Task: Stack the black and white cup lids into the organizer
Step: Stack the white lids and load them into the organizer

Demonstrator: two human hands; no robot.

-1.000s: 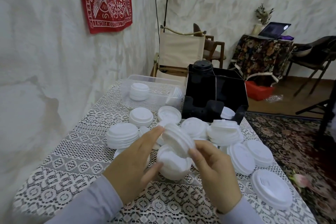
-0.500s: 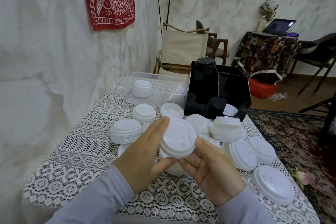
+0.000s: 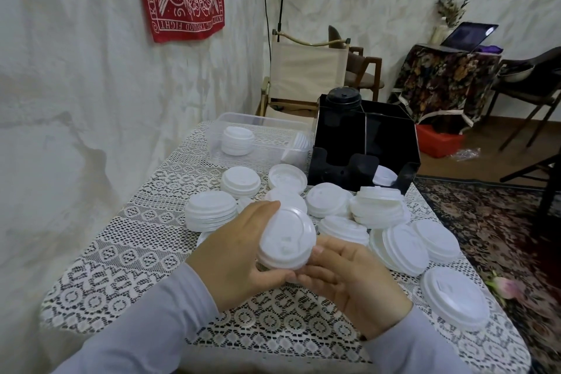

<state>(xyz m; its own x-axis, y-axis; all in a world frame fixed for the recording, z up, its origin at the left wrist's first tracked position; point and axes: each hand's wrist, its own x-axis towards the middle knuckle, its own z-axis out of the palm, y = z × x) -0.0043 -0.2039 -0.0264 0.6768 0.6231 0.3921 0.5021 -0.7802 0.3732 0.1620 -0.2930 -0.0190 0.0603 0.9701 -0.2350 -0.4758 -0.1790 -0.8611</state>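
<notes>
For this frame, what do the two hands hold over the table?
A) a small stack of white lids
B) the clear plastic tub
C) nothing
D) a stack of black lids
A: the left hand and right hand together grip a small stack of white lids, while the black lids sit in the organizer.

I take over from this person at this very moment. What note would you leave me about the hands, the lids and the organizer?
Left hand: holds the stack of white lids from its left side, above the table.
Right hand: grips the same stack from below.
Organizer: at the far end; black lids stand in its left compartment, a white lid shows low in the right one.
Done: black lids stacked.
Left: the held stack, the loose white lids on the table, more in the clear box.
</notes>
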